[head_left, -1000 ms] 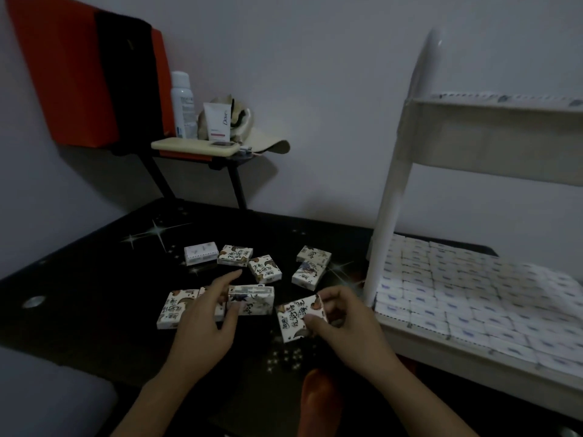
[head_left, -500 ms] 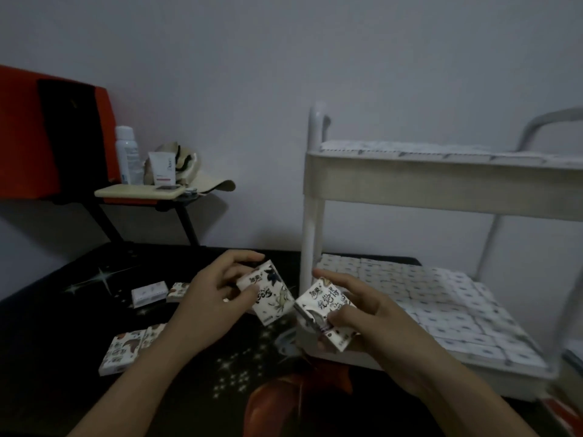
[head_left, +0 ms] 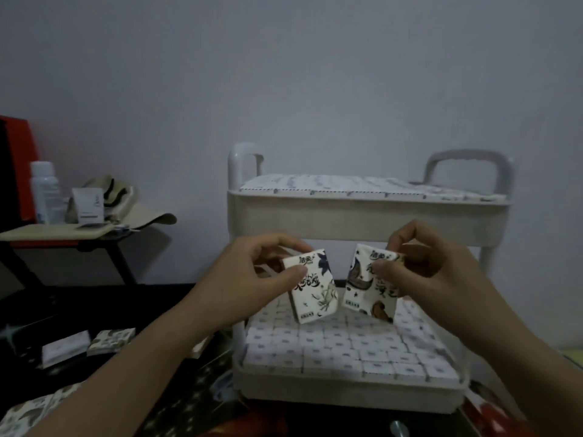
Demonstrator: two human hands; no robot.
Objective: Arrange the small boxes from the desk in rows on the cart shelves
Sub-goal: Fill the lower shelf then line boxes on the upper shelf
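Observation:
My left hand (head_left: 252, 279) pinches a small white box with a dark flower print (head_left: 314, 293), held upright in the air. Beside it, my right hand (head_left: 432, 272) pinches a second small patterned box (head_left: 362, 287). Both boxes hang above the lower shelf (head_left: 347, 386) of the white cart, which is packed with rows of small white boxes (head_left: 331, 345). The upper shelf (head_left: 372, 212) also carries rows of boxes. Two boxes (head_left: 88, 342) lie on the dark desk (head_left: 94, 307) at the left, and another patterned one (head_left: 28, 414) shows at the bottom-left corner.
A small side table (head_left: 60, 231) at the left holds a white bottle (head_left: 45, 190), a tube and a cloth. A red and black panel (head_left: 15, 165) stands behind it. The cart has white posts and a handle (head_left: 467, 159) against a plain wall.
Both hands lifted a box each off the desk and carried them right and up, in front of the cart. My view turned from the desk toward the cart.

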